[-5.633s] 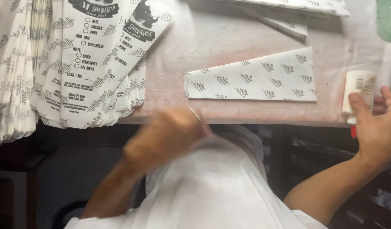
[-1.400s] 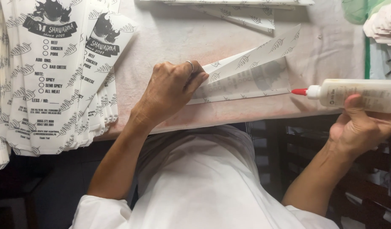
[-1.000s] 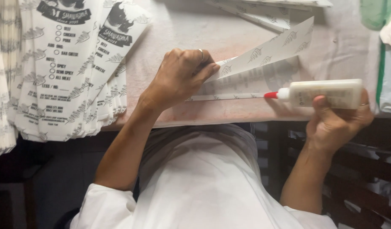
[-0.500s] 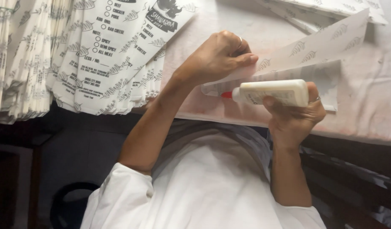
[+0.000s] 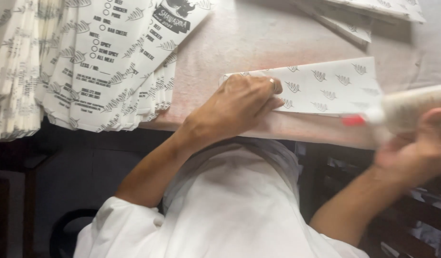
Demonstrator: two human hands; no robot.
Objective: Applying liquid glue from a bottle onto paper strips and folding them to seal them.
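Observation:
A white paper sleeve [image 5: 333,86] with a grey leaf pattern lies flat on the pale table [image 5: 239,43]. My left hand [image 5: 239,105] presses down on its left end, fingers together, a ring on one finger. My right hand [image 5: 416,153], blurred at the right edge beyond the table's front, grips a white glue bottle [image 5: 407,110] with a red tip that points left, just off the sleeve's lower right edge.
A fanned stack of printed white paper sheets [image 5: 110,62] covers the table's left side and overhangs its front edge. More folded patterned paper pieces [image 5: 359,19] lie at the back right. My white shirt [image 5: 230,205] fills the lower middle.
The sleeve's raised flap now lies folded flat under my left hand. My right hand has pulled the glue bottle away from the paper to the right.

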